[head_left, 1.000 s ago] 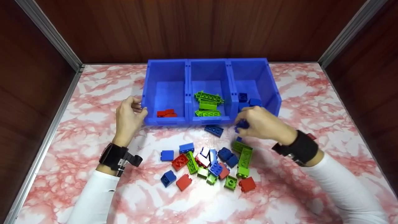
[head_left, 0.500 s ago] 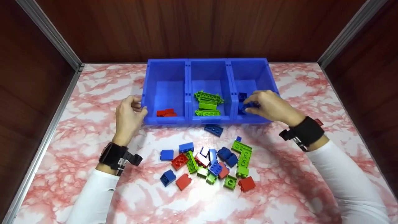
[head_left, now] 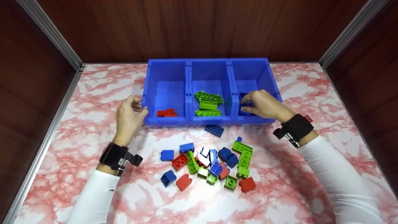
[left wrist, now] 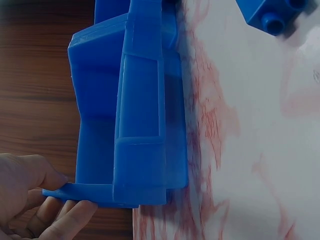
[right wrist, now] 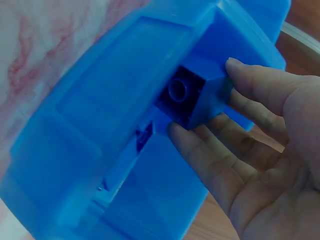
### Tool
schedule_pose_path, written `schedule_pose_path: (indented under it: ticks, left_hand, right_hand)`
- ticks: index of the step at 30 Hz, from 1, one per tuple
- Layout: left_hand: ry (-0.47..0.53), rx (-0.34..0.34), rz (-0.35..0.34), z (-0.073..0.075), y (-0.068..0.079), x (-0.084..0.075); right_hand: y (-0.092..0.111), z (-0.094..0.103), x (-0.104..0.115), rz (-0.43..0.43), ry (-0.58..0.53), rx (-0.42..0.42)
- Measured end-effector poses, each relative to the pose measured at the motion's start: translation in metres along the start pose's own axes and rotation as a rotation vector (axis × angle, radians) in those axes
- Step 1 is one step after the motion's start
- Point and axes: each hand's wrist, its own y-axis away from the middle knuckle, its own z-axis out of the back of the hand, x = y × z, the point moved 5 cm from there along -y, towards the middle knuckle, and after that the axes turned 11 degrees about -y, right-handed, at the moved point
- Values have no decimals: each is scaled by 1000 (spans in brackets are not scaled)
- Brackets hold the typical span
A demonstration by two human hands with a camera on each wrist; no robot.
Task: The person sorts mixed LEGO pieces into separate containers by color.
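Observation:
My left hand [head_left: 129,118] grips the left side edge of the blue three-compartment bin [head_left: 166,120], thumb on one face and fingers on the other in the left wrist view. Inside the right compartment, my right hand [head_left: 264,104] has a blue brick [right wrist: 210,97] between thumb and fingers, its hollow underside facing the right wrist camera. Other blue bricks [right wrist: 144,136] lie below it, partly hidden by the bin's front wall. Green bricks [head_left: 208,105] sit in the middle compartment and red bricks [head_left: 167,113] in the left one.
Before the bin lies a loose pile of blue, red, green and white bricks, with a red brick [head_left: 180,161] and a joined green piece [head_left: 245,157] among them. One dark blue brick [head_left: 214,130] lies close to the bin's front. Wooden walls [head_left: 199,31] enclose the marbled table [head_left: 155,205].
My right hand has carried a blue brick from in front of the bin into the right compartment, then shifted slightly left there. The left hand stays on the bin's edge.

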Motion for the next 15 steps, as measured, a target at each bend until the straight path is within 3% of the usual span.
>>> schedule_pose_path:
  ticks: [6,15]
  left_hand:
    - [-4,-15,-11,2,0,0]
    - [1,1,4,0,0,2]
  right_hand:
    - [-4,-6,-3,-8,18,10]
    - [-11,-16,-15,-116,23,43]
